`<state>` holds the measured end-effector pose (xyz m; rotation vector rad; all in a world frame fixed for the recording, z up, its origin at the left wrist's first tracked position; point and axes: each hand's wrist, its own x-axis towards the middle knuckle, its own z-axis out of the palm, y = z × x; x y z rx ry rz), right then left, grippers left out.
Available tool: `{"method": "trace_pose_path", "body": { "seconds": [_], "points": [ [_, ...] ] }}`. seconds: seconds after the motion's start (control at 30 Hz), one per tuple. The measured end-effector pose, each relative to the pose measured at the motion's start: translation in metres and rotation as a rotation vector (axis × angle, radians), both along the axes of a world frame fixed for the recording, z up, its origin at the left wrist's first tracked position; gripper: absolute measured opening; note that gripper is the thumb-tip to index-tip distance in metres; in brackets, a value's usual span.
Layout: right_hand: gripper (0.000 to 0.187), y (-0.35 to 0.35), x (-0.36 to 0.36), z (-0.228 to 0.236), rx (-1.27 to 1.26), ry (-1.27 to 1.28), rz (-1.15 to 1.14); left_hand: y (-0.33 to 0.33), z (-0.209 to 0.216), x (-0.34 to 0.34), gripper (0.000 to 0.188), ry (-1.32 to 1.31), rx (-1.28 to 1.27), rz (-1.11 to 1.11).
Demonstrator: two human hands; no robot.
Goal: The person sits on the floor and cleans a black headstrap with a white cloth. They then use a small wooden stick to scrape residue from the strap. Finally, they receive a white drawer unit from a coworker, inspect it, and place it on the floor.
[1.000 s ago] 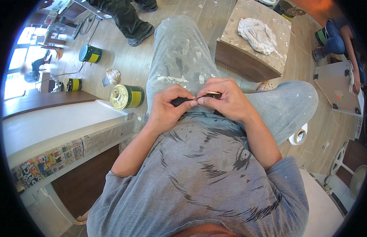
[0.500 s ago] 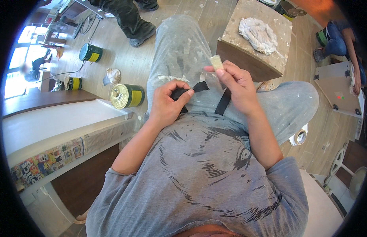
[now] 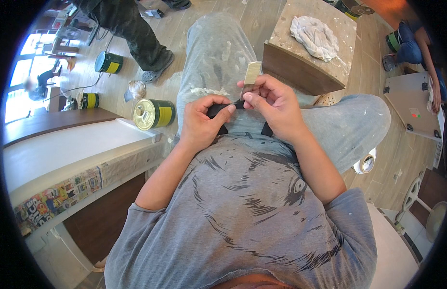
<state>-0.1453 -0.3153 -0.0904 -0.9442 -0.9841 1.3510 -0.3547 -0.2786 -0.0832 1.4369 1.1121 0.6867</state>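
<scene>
In front of my waist, both hands work on a black webbing belt. My left hand (image 3: 200,123) is closed, pinching one strap end of the belt (image 3: 215,111) between thumb and fingers. My right hand (image 3: 280,108) is closed on a flat pale-gold belt buckle (image 3: 252,73), which sticks up from between thumb and forefinger. The strap tip meets the fingers of my right hand just below the buckle. Whether the tip has passed into the buckle is hidden by the fingers. Paint-spotted grey trousers (image 3: 218,48) lie beyond my hands.
A wooden box (image 3: 281,38) with a crumpled white cloth (image 3: 316,38) stands ahead to the right. Left are a green can (image 3: 154,114), another can (image 3: 109,62) and a white panel (image 3: 79,149). One person's dark-trousered leg (image 3: 141,43) stands ahead; another person's arm (image 3: 428,62) reaches a board at right.
My right hand has moved left and slightly down with the buckle, bringing it to the strap end in my left hand. The person ahead has stepped closer to the cans.
</scene>
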Motion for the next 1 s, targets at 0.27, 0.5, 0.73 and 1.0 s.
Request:
{"method": "trace_pose_path", "body": {
  "seconds": [0.27,0.5,0.73,1.0],
  "points": [
    [0.022,-0.001,-0.009,-0.011,0.099,-0.226,-0.066,0.000,0.004,-0.001,0.013,0.084,0.097,-0.068],
    [0.020,-0.001,-0.009,-0.009,0.131,-0.282,-0.100,0.000,0.003,-0.002,0.012,0.095,0.095,-0.095],
    [0.017,0.000,-0.010,-0.010,0.176,-0.306,-0.105,-0.001,0.004,-0.001,0.012,0.055,0.068,-0.108],
    [0.016,0.001,-0.010,-0.005,0.187,-0.366,-0.135,0.000,0.006,-0.001,0.012,0.051,0.040,-0.121]
  ]
}}
